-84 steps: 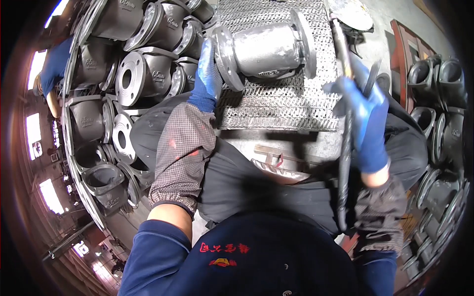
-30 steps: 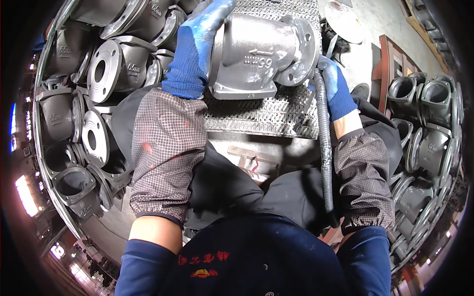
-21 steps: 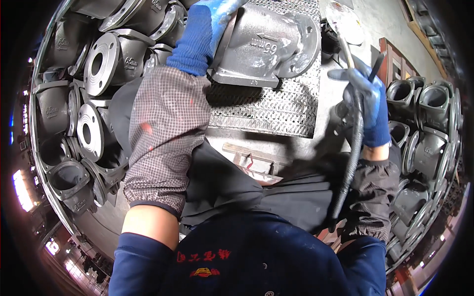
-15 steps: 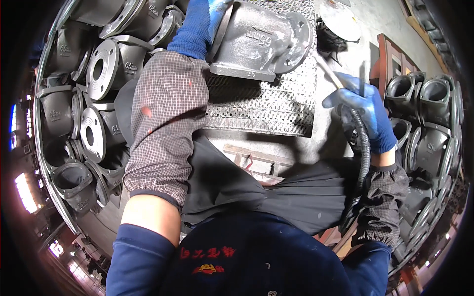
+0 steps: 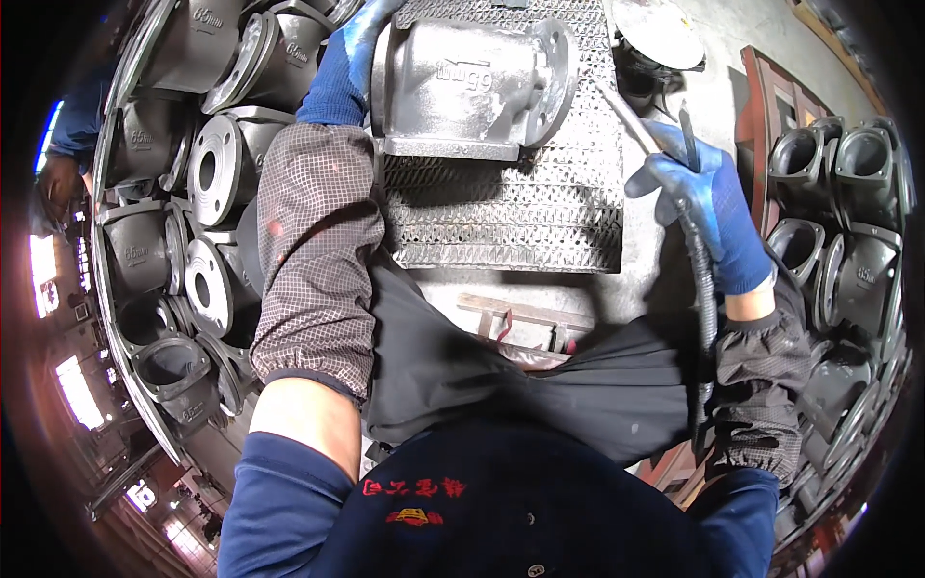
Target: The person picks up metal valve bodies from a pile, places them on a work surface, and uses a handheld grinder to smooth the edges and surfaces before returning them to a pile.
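Note:
A grey cast-iron valve body (image 5: 462, 87) with round flanged ends lies sideways above a metal grating (image 5: 520, 226) in front of me. My left hand (image 5: 361, 63), in a blue glove, grips its left flange; the fingertips are partly hidden behind the casting and the picture's upper edge. To the right, my gloved right hand (image 5: 699, 193) is closed around a slim rod-shaped tool (image 5: 626, 116). That tool's pale tip points up and left toward the right-hand flange, seemingly a little apart from it. From the same hand a dark ribbed hose (image 5: 701, 279) runs down past my leg.
Similar castings (image 5: 217, 173) are stacked on my left, and more castings (image 5: 853, 265) on my right. A round white-topped object (image 5: 660, 34) stands beyond the grating. A reddish frame (image 5: 761, 116) is at the right. Another person's hand (image 5: 63, 188) shows at the far left.
The valve body has turned to lie more level and shifted left with my left hand. The tool stays near its right flange. Another person's hand has come into view at the left.

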`<control>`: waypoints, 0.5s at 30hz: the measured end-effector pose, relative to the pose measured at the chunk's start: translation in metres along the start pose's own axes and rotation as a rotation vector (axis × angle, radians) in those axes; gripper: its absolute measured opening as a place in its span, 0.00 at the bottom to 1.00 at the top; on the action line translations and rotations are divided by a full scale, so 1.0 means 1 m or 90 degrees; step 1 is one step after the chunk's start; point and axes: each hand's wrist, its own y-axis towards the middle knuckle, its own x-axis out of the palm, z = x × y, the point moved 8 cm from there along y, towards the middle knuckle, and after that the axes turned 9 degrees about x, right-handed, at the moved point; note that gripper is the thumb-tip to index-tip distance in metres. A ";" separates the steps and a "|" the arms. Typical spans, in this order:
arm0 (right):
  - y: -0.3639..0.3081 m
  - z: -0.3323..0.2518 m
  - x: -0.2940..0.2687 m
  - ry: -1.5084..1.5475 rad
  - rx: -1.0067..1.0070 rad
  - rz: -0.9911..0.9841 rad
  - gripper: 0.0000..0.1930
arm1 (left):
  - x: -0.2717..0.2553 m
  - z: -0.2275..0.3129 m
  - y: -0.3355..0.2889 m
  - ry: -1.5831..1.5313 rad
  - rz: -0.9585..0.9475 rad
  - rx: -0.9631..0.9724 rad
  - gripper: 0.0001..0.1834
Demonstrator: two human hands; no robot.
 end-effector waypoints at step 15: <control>0.003 0.037 0.121 0.441 0.172 -0.056 0.21 | -0.027 -0.022 0.020 -0.029 0.056 -0.070 0.19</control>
